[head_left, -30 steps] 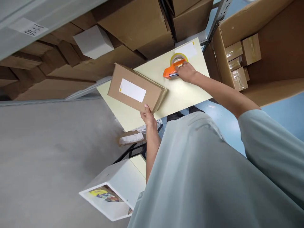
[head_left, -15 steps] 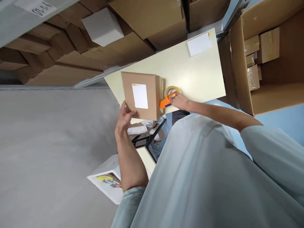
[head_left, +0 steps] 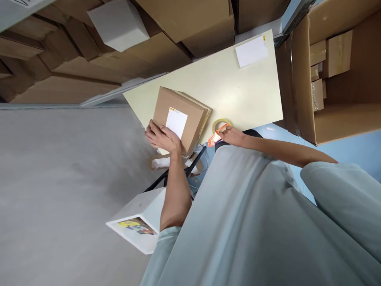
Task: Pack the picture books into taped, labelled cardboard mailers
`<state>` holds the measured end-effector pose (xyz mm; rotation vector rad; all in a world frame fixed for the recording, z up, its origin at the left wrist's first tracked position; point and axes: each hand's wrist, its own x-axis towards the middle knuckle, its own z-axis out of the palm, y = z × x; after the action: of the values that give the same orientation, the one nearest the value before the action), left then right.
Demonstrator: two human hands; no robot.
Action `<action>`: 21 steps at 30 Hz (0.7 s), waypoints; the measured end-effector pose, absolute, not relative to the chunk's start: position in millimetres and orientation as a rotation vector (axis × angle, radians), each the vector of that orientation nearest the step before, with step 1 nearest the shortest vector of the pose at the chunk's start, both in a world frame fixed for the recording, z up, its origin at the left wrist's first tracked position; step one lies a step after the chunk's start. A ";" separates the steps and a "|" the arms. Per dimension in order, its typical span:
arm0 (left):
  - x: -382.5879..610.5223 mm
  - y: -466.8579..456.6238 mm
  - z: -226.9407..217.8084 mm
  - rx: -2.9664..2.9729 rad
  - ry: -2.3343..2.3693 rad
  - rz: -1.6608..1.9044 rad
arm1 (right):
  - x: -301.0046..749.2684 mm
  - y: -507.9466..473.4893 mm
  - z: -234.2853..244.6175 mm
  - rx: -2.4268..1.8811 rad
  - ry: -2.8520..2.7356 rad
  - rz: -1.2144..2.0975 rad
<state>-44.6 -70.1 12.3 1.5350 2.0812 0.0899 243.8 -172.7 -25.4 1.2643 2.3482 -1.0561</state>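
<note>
A brown cardboard box (head_left: 190, 115) with a white label lies on the pale yellow table (head_left: 232, 91), near its front-left corner. My left hand (head_left: 162, 137) rests on the box's near end, fingers curled over its edge. My right hand (head_left: 235, 136) grips an orange tape dispenser (head_left: 216, 137) carrying a roll of clear tape, held at the table's front edge just right of the box. A white sheet (head_left: 251, 51) lies at the table's far right corner.
Large cardboard cartons (head_left: 178, 24) are stacked behind the table, with a white box (head_left: 119, 24) among them. An open carton (head_left: 336, 71) holding small taped parcels stands at the right. A white box (head_left: 143, 222) with a printed side sits below the table on the grey floor.
The box has been laid flat from standing on edge. My left hand shifted onto its near end. My right hand pulled the tape dispenser away from the box towards me.
</note>
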 end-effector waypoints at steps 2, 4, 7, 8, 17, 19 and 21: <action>-42.7 -68.3 9.5 1.534 2.065 0.076 | 285.6 -182.2 -24.9 1.248 2.314 -1.023; -38.0 -69.7 5.4 1.544 2.072 0.076 | 335.2 -183.9 -25.6 1.287 2.254 -0.939; -29.5 -74.4 -0.4 1.561 2.294 0.161 | 397.8 -158.7 -34.6 1.404 2.182 -0.690; -26.7 -75.5 -1.9 1.560 2.395 0.204 | 408.8 -142.5 -40.2 1.441 2.205 -0.620; -21.1 -77.2 0.4 1.667 2.462 0.237 | 315.4 -12.2 -63.1 1.323 2.474 -0.433; -30.7 -74.8 2.9 1.742 2.376 0.236 | 298.9 -21.8 -55.4 1.198 2.472 -0.456; -41.7 -68.4 6.4 1.797 2.263 0.234 | 290.7 -42.2 -48.1 1.129 2.454 -0.496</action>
<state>-41.7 -68.4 6.4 1.7974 2.2626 0.2339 290.7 -42.2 -48.1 1.1286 2.4536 -0.4955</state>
